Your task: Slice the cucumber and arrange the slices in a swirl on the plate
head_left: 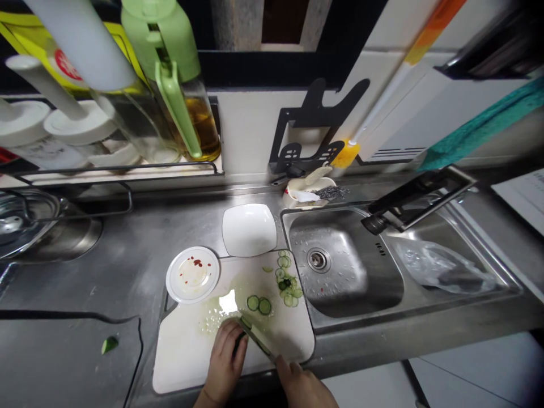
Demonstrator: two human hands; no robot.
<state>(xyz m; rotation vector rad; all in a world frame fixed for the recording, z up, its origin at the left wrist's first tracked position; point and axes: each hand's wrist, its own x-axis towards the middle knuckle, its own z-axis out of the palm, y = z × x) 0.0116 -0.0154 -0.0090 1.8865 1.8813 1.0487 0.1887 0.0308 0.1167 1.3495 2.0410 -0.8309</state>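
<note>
My left hand (pixel 227 351) is closed on a cucumber (pixel 238 344), mostly hidden under the fingers, on the white cutting board (pixel 182 351). My right hand (pixel 300 382) grips a knife (pixel 259 341) by its handle. The blade lies against the cucumber's cut end, close to my left fingertips. Just beyond the blade lie two cucumber slices (pixel 259 305). More thin slices (pixel 289 286) are heaped at the board's right edge. The board's middle looks wet and shiny.
A plate with red bits (pixel 173 283) overlaps the board's upper left corner. Behind the board stands a square white dish (pixel 249 229). The sink (pixel 340 294) lies right, holding a plastic bag (pixel 442 266) in its far part. A cucumber end (pixel 109 344) rests on the left counter.
</note>
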